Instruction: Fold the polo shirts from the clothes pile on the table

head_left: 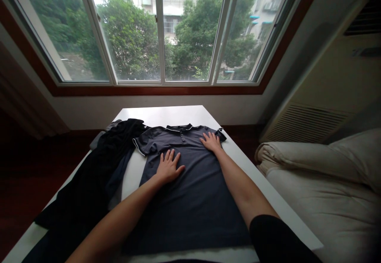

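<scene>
Head view has the polo shirt (pixel 196 199) flat on the bench (pixel 162 114), its long axis running 6 to 12 o'clock, collar (pixel 179 127) at 12. The left hand (pixel 169 167) lies open on its chest, fingers spread, gripping nothing; the right hand (pixel 212 142), also open, touches it near the 1 o'clock sleeve, perhaps pressing lightly. Dark clothes (pixel 89 179) lie at 9.

Your white bench (pixel 162 116) carries a dark polo shirt (pixel 193 191) spread flat, beside heaped dark clothes (pixel 98 175), probably several garments, though shadow blurs them.
</scene>
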`<state>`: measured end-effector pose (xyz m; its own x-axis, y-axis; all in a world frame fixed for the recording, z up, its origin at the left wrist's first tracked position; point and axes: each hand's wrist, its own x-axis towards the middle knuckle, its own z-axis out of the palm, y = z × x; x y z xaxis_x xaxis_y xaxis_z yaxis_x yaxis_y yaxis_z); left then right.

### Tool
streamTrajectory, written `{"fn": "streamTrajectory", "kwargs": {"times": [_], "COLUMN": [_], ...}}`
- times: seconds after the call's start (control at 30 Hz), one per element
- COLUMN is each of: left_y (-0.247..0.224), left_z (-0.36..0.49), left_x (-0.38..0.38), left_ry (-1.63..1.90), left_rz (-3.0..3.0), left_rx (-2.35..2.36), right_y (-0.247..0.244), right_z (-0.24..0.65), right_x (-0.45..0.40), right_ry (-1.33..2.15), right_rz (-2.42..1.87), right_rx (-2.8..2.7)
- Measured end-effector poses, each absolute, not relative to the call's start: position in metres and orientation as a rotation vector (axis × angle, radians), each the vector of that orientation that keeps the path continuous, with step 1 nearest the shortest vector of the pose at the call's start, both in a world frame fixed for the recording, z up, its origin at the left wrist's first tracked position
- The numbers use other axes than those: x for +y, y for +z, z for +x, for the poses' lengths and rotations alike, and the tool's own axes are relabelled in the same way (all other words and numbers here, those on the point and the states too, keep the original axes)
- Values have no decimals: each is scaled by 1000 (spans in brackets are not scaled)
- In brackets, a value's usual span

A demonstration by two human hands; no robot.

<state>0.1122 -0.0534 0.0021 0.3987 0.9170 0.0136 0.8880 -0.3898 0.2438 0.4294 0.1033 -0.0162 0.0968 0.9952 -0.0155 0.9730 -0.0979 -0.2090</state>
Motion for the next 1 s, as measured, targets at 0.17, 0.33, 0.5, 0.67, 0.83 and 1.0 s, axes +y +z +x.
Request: {"fn": "streamTrajectory", "kwargs": {"times": [0.17, 0.33, 0.5, 0.67, 0.83, 1.0], "left_y": [1, 1, -6, 8, 46, 55], "left_z": [139, 154, 156, 138, 69, -20], "left_x": [-56, -58, -60, -40, 19, 83], "left_ry": [228, 253, 296, 408, 594, 243], "left_rz": [2464, 2451, 2437, 2421, 2532, 2444], "left_rx": [1618, 1627, 1615, 1647, 1886, 2211], "right_y": [-23, -29, -34, -39, -39, -40], "right_z": [453, 463, 468, 477, 482, 483], "right_x": [111, 120, 116, 104, 101, 105], "right_ry": [199, 162, 37, -37, -18, -34], "right_rz": [-2263, -2254, -2192, -2137, -2120, -2101], "right_rx": [-1991, -1989, -2012, -2038, -2035, -2017]}}
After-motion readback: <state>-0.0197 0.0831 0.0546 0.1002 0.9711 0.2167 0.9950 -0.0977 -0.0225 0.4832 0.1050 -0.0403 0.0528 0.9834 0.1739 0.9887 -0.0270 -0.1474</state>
